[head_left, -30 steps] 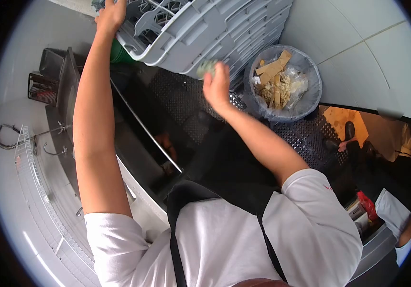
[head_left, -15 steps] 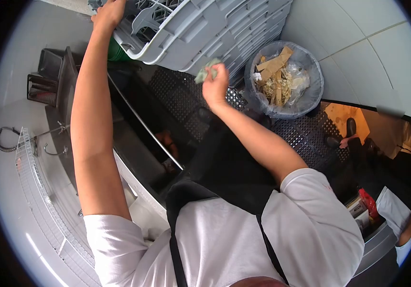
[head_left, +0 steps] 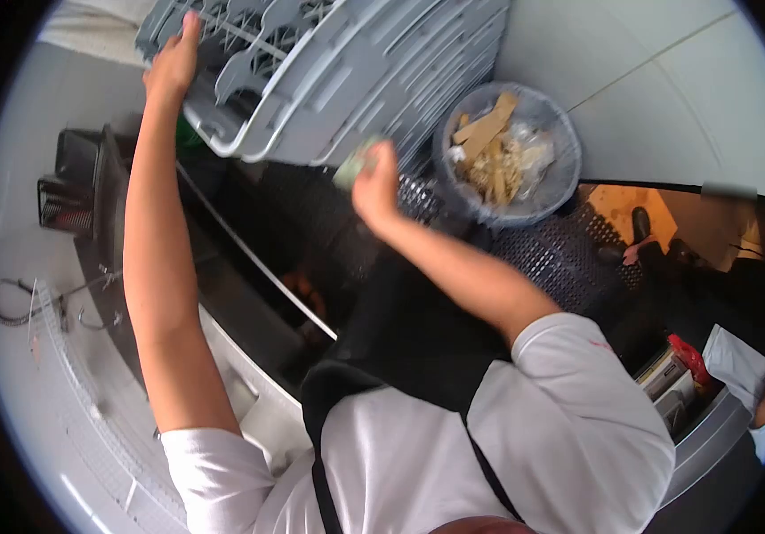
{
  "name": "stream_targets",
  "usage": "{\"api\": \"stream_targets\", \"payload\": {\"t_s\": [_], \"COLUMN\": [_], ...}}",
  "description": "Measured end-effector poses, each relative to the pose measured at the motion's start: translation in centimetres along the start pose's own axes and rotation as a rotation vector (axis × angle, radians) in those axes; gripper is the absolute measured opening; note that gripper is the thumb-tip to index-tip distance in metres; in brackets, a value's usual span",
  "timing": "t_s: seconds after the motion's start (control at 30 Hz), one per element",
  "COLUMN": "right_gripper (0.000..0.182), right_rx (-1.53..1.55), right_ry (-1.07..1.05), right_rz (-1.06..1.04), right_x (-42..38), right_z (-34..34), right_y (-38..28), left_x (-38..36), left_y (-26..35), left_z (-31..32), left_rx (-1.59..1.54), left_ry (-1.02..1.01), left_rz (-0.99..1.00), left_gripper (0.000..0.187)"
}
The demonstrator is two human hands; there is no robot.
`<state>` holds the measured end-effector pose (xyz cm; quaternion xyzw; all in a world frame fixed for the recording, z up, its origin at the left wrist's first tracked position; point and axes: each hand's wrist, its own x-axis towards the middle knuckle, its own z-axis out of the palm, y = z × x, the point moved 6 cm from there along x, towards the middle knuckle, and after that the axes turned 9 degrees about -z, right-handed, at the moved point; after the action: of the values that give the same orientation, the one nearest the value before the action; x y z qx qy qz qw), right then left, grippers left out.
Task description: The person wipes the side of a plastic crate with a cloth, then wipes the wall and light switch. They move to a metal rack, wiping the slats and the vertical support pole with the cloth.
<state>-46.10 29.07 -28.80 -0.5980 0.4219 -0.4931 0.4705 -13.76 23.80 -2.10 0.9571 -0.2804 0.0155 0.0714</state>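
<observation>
At the top left, my left hand (head_left: 172,64) is on the left edge of the uppermost of several stacked grey plastic racks (head_left: 347,84), its fingers wrapped round the rim. The top rack shows an open grid inside. My right hand (head_left: 376,184) is closed around a crumpled pale green cloth (head_left: 353,163), just below the near side of the stack. Motion slightly blurs this hand and the cloth.
Right of the stack stands a lined bin (head_left: 569,169) holding cardboard and plastic scraps. A metal counter edge (head_left: 253,254) runs along my left, with a wire shelf (head_left: 71,365) beyond. Another person (head_left: 738,369) is at the right, above dark perforated mats (head_left: 547,258).
The racks, bin and surroundings appear shifted left in view. My left hand has moved left and down with the rack edge; my right hand, holding the cloth, has moved left and down.
</observation>
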Motion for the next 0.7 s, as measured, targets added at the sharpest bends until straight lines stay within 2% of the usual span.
{"api": "stream_targets", "payload": {"t_s": [0.03,0.07,0.1,0.23,0.27,0.37,0.43,0.47,0.53,0.6,0.7], "right_gripper": [0.015,0.019,0.019,0.024,0.026,0.025,0.021,0.015,0.009,0.008,0.009], "right_rx": [0.049,0.099,0.069,0.073,0.097,0.131,-0.146,-0.141,-0.116,-0.015,0.073], "right_ry": [-0.117,-0.204,-0.293,0.3,0.347,0.262,0.269,0.278,0.106,-0.029,-0.4], "right_rz": [0.047,0.078,0.023,0.105,-0.009,0.07,-0.275,-0.264,-0.295,-0.216,0.093], "right_x": [-1.3,-1.4,-0.3,10.0,13.3,18.8,17.0,15.3,11.5,8.4,6.7], "right_z": [0.3,0.2,-1.0,-8.2,-9.5,-9.8,-7.8,-7.1,-6.0,-5.5,-4.9], "right_y": [0.3,0.8,0.7,2.0,1.5,0.5,-2.1,-2.8,-3.1,-2.8,0.5], "left_x": [-0.7,-1.0,-1.1,-1.3,-1.4,-1.4,-1.3,-1.5,-2.0,-2.2,-1.5], "left_y": [0.2,0.1,0.1,0.1,0.5,0.2,0.2,0.4,0.9,0.8,0.1], "left_z": [-0.4,-0.5,-0.5,-0.5,-0.5,-0.5,-0.4,-0.5,-0.8,-0.8,-0.2], "left_rx": [0.007,0.029,0.046,-0.074,-0.057,-0.009,-0.005,-0.017,-0.017,-0.021,-0.026], "left_ry": [0.037,0.031,0.021,0.001,0.013,0.05,0.052,0.056,0.067,0.064,0.054], "left_rz": [0.008,-0.019,-0.04,0.004,0.012,-0.003,-0.012,-0.01,-0.021,-0.03,-0.026], "left_gripper": [0.095,0.094,0.093,0.089,0.088,0.086,0.086,0.086,0.087,0.088,0.088]}}
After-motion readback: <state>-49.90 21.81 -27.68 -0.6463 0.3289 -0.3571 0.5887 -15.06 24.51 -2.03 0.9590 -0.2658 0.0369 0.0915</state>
